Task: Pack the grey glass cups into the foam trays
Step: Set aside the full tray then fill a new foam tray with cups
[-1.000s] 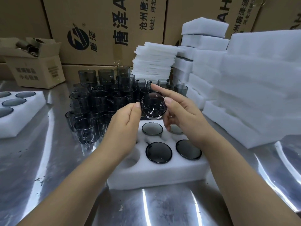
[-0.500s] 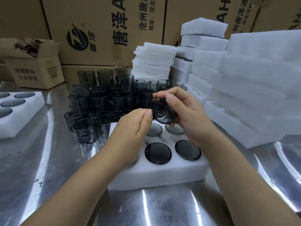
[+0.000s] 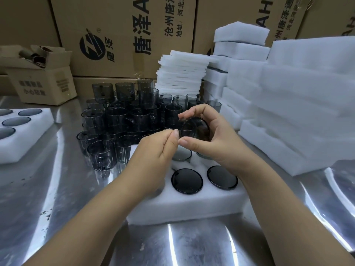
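The small grey glass cup (image 3: 194, 129) has dropped lower and tipped onto its side since a moment ago. It is just above the white foam tray (image 3: 192, 206). The right grip (image 3: 217, 135) curls round it. The left grip (image 3: 157, 148) touches its edge, but I cannot tell if it pinches. Four packed cups (image 3: 187, 181) fill the tray's holes. Loose grey cups (image 3: 123, 120) crowd behind the tray, and bare shiny metal bench (image 3: 192, 246) lies in front.
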